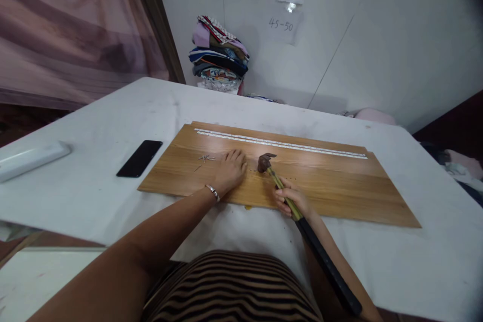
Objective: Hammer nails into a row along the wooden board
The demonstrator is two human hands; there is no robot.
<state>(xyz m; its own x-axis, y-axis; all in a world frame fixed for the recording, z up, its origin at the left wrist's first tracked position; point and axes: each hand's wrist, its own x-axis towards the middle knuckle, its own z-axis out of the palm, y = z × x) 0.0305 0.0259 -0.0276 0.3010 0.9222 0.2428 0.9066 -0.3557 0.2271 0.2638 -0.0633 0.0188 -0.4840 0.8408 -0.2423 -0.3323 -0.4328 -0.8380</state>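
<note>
A wide wooden board lies across the white table in front of me. My left hand rests flat on it, fingers stretched out and close together. Just left of those fingers is a small pile of nails. My right hand grips a claw hammer by the upper part of its yellow and black handle. The rusty hammer head is over the board, right of my left hand; I cannot tell whether it touches the wood. Small dark marks show on the board around the hammer.
Two white strips with markings run along the board's far side. A black phone lies left of the board on the table, with a white cylindrical object farther left. Folded clothes are stacked against the wall behind.
</note>
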